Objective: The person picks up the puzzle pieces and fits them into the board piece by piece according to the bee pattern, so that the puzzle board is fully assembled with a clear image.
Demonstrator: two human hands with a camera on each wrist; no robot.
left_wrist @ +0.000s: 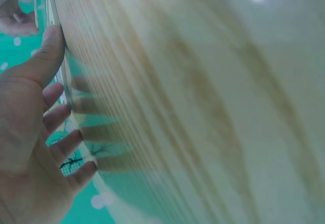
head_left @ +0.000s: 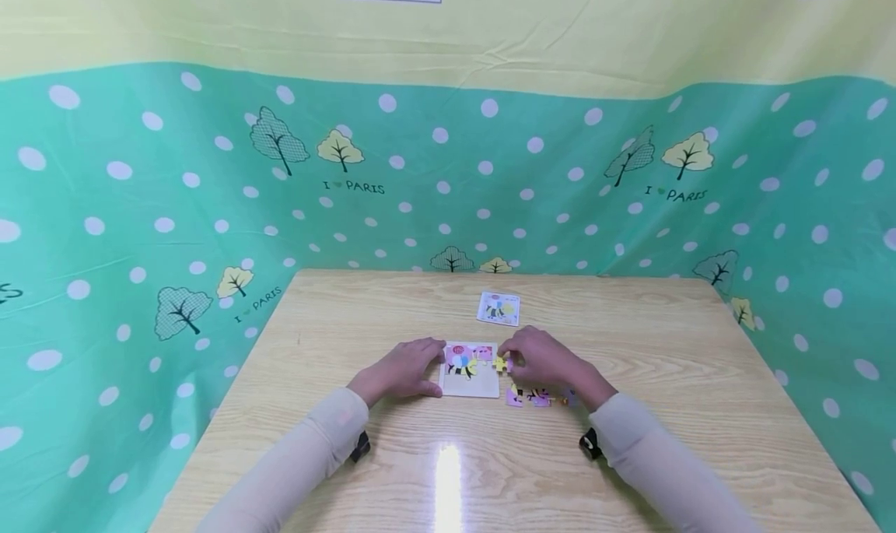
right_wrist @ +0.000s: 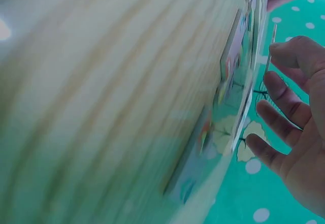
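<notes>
A shallow puzzle board [head_left: 470,387] lies flat on the table, its upper part filled with pieces of a bee picture and its lower part bare. Along the board's left edge rests my left hand [head_left: 408,368], thumb near the lower corner and fingers near the upper one. The left wrist view shows that hand's fingers [left_wrist: 65,148] spread, tips down at the tabletop. My right hand [head_left: 546,359] pinches a yellow puzzle piece [head_left: 501,364] between thumb and index finger, over the board's right edge. In the right wrist view this piece [right_wrist: 274,33] appears edge-on, and the other fingers hang loosely bent.
Several loose puzzle pieces [head_left: 537,397] lie right of the board, partly beneath my right hand and wrist. Behind the board is a small square card [head_left: 498,309] with a bee picture. A green dotted curtain [head_left: 462,175] encloses the wooden table [head_left: 350,307] at the back and sides.
</notes>
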